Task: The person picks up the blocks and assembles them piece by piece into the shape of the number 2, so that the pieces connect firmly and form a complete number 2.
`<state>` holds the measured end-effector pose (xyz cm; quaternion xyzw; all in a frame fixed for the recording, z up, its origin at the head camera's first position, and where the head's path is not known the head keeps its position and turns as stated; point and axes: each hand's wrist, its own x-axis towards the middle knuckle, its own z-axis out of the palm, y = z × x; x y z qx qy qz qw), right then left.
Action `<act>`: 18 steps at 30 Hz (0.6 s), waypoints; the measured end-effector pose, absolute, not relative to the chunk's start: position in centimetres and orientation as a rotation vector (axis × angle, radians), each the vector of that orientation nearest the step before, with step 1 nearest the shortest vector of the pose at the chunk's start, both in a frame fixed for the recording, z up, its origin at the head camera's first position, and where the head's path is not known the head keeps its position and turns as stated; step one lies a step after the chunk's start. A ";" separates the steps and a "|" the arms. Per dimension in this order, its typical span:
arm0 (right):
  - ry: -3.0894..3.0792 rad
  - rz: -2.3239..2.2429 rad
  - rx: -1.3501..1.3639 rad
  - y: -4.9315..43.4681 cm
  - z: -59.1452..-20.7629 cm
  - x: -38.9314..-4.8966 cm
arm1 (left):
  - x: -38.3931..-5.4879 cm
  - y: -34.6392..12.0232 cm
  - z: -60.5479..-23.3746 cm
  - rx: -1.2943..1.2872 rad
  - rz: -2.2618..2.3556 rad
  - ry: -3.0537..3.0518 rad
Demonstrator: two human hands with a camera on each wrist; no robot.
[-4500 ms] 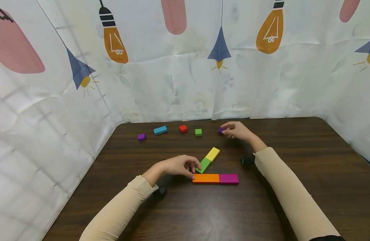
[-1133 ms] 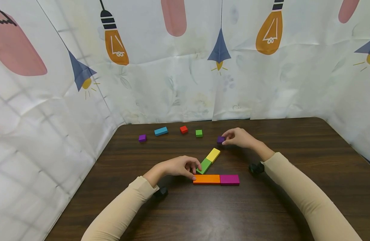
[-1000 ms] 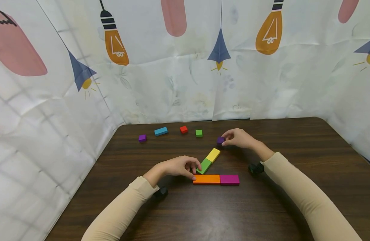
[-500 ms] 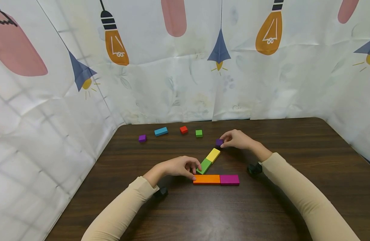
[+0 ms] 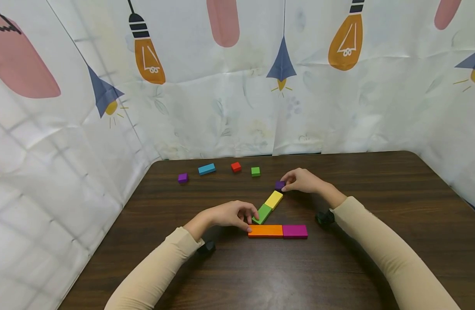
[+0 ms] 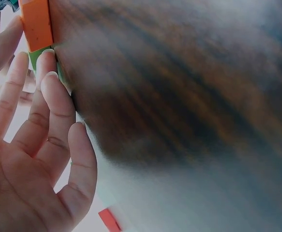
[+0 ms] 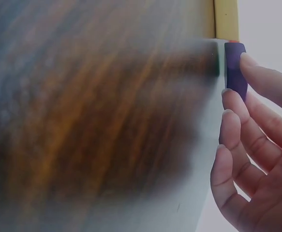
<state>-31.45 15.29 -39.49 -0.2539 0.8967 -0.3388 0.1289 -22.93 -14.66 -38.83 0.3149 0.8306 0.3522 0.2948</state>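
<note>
In the head view, my right hand [image 5: 302,181] pinches a dark purple block [image 5: 279,185] between thumb and fingers, just beyond the far end of a yellow block [image 5: 274,199]. The right wrist view shows that purple block [image 7: 235,70] very near the yellow one, apart by a narrow gap. A green block [image 5: 263,212] continues the yellow in a slanted line. My left hand [image 5: 230,214] has its thumb at the left end of an orange block [image 5: 265,231] and its relaxed fingers at the green block. A magenta block [image 5: 294,231] adjoins the orange one's right end.
Along the far side of the dark wooden table [image 5: 237,275] lie a purple block [image 5: 183,178], a blue block [image 5: 206,168], a red block [image 5: 235,166] and a small green block [image 5: 255,172]. A printed curtain [image 5: 222,107] hangs behind the table.
My right hand has brought the dark purple block from the far side nearer, down and slightly left to the yellow block's end. My left hand and the other blocks stay as they were.
</note>
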 end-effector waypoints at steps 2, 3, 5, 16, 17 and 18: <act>2.607 -0.975 -0.730 15.2 -39.5 -31.5 | -22.9 -14.7 -38.8 0.836 0.935 2.212; 2.606 -0.970 -0.734 15.2 -39.5 -31.5 | -23.0 -14.7 -38.8 0.833 0.932 2.213; 2.607 -0.966 -0.738 15.1 -39.6 -31.6 | -23.0 -14.7 -38.8 0.831 0.931 2.215; 2.600 -0.935 -0.750 15.2 -39.8 -31.7 | -22.9 -14.6 -38.8 0.827 0.928 2.217; 2.599 -0.935 -0.752 15.2 -39.8 -31.7 | -22.9 -14.6 -38.8 0.827 0.927 2.218; 2.598 -0.932 -0.754 15.2 -39.8 -31.7 | -22.9 -14.6 -38.8 0.824 0.926 2.220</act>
